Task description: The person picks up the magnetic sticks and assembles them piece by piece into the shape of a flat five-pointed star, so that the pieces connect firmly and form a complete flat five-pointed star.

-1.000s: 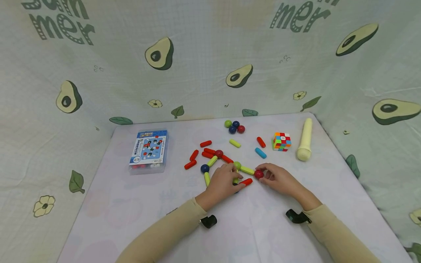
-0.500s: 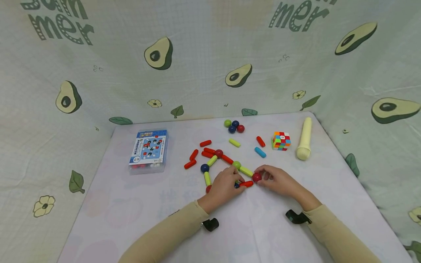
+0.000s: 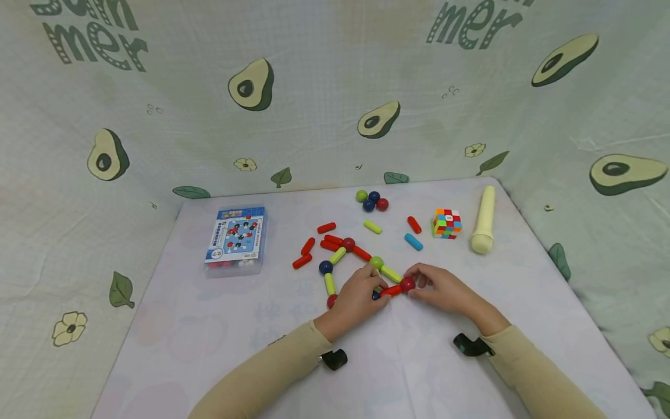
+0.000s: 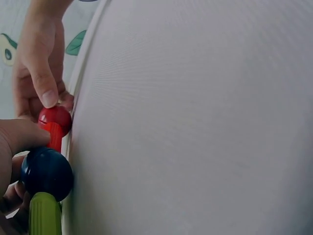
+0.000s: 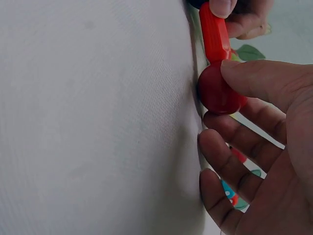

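Note:
My right hand (image 3: 439, 286) pinches a glossy red ball (image 5: 217, 93) between thumb and fingers. A red rod (image 5: 215, 34) meets that ball, and my left hand (image 3: 357, 295) pinches the rod near its other end. There the rod joins a dark blue ball (image 4: 47, 175), which has a yellow-green rod (image 4: 45, 215) behind it. In the head view, another yellow-green rod (image 3: 390, 273) runs from a green ball (image 3: 376, 263) to the held red ball. These pieces belong to a ring of rods and balls, partly hidden by my left hand.
Loose red rods (image 3: 302, 261) lie left of the ring. Behind it are a yellow-green rod (image 3: 373, 227), a blue rod (image 3: 413, 241) and clustered balls (image 3: 369, 205). A boxed set (image 3: 235, 240) stands left; a puzzle cube (image 3: 446, 224) and a cream stick (image 3: 484, 221) lie right.
My right hand has brought the red ball left and toward me, against the free end of the red rod. My left hand has shifted slightly, uncovering another red ball and the dark blue ball.

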Available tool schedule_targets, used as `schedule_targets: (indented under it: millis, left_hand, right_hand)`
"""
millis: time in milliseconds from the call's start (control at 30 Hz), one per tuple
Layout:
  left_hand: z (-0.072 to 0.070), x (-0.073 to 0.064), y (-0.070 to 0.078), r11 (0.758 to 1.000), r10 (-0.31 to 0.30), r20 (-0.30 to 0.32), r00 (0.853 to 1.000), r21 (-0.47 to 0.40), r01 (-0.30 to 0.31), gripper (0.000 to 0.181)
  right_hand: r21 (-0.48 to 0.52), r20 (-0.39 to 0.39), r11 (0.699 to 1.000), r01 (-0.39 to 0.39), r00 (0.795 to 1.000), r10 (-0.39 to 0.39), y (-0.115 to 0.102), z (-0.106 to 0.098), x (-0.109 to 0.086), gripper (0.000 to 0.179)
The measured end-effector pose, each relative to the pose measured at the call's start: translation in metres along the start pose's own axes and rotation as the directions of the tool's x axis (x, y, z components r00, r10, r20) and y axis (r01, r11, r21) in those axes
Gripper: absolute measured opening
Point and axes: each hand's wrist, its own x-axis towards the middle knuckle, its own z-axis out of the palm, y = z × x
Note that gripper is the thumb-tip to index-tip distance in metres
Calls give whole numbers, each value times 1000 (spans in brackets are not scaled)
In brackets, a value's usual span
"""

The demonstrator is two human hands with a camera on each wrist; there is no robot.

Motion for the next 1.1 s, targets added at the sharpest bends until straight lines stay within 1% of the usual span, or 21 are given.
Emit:
schedule_targets:
  millis: [100,367,633,800,1100]
  left_hand:
    - [0,0,-1,1000,1,-5,1000,8,-1,20]
    - [1,0,0,1000,-7,5,1000,22,6,22]
    - [0,-1,0,1000,-5,7,1000,21,5,22]
    - [0,-1,0,1000,2,12,1000,10,-2,22]
    - [-3,-2,0,1000,13,28,1000,18,-13,25]
  right_hand:
    - [-4,1,1000,12,1000,-12,-1,0,0,32]
    - [-1,-3,999,40,999,-40,0,2,0,32]
    - [8,1,999,37,999,-37,0,2,0,33]
    - [-2,-2,1000,25,1000,-25,0,1,1,33]
    - [-7,-10,999,34,999,-34,2,1,2,32]
